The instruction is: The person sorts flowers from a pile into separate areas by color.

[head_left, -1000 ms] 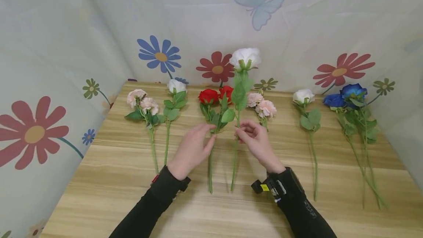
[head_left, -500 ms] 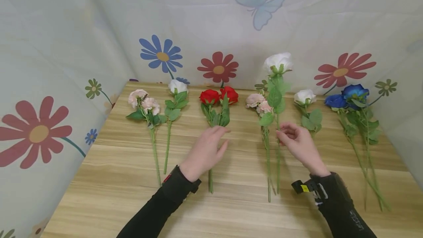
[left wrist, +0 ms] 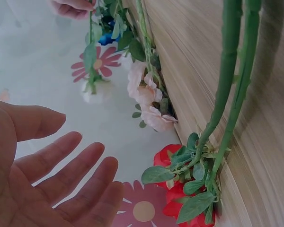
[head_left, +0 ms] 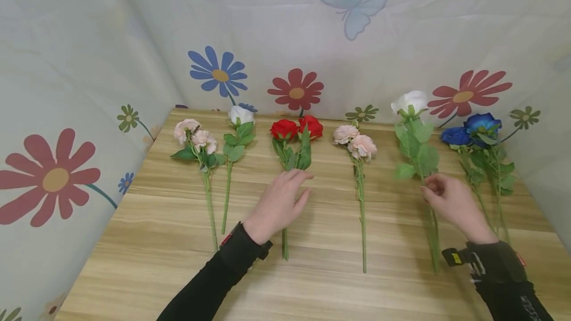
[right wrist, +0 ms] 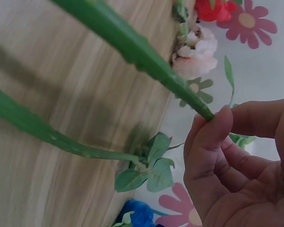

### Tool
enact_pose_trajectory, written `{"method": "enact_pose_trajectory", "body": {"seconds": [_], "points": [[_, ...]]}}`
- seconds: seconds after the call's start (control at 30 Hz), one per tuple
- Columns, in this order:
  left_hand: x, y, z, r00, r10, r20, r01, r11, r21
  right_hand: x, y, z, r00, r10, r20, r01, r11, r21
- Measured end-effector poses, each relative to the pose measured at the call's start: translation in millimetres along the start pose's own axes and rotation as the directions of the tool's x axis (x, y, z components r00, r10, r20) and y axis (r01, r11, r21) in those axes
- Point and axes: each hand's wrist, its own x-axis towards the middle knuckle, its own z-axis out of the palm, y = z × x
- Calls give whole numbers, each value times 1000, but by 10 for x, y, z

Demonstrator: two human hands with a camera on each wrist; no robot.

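Note:
Thumb and fingers of my right hand [head_left: 455, 206] pinch the stem of a white rose [head_left: 409, 102] at the right. In the right wrist view its thick stem [right wrist: 146, 59] runs into the fingertips, while a second green stem [right wrist: 61, 139] with leaves lies lower, against the table. The held rose stands tilted up and overlaps the other white rose lying there in the head view. My left hand [head_left: 280, 203], fingers spread and holding nothing, hovers over the stems of two red roses [head_left: 284, 129]. The left wrist view shows its fingers [left wrist: 61, 156] apart from those stems.
Blue roses [head_left: 483, 125] lie at the right, beside my right hand. Pale pink flowers [head_left: 362, 146] lie between my hands. Further left are more pink flowers [head_left: 204, 141] and a white rose [head_left: 241, 115]. A flower-patterned curtain [head_left: 267, 24] stands behind the wooden table [head_left: 325, 291].
My right hand has carried the white rose rightward, from beside the red roses past the pink flowers, and lower. My left hand has drawn off slightly from the red roses' leaves and then stayed.

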Motion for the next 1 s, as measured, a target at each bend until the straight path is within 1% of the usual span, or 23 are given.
{"method": "enact_pose_trajectory", "body": {"seconds": [0.1, 0.3, 0.47, 0.6, 0.77, 0.83, 0.93, 1.0], "points": [[1, -6, 2, 1000, 0, 2, 0, 1000, 5, -3, 81, -4, 1000, 6, 20, -6, 1000, -30], [2, -18, 13, 1000, 11, -2, -11, 1000, 9, 9, 204, -32, 999, -2, 54, 7, 996, -86], [-5, -23, 19, 1000, 13, -8, -12, 1000, 19, 57, 257, -55, 993, 24, 117, -11, 994, -112], [-7, -22, 24, 1000, 12, -4, -12, 1000, 24, 91, 317, -4, 979, 70, 192, -44, 990, -136], [-8, -30, 40, 1000, 8, 3, -8, 1000, 14, 110, 308, 21, 949, 174, 264, -133, 977, -168], [-10, -33, 42, 1000, 9, 1, -9, 1000, 13, 114, 295, 14, 942, 197, 272, -150, 972, -182], [-13, -35, 42, 1000, 10, 0, -10, 1000, 9, 111, 288, 15, 943, 201, 267, -153, 970, -189], [-14, -36, 42, 1000, 11, -1, -11, 1000, 9, 105, 288, 15, 947, 193, 256, -146, 971, -190]]}}
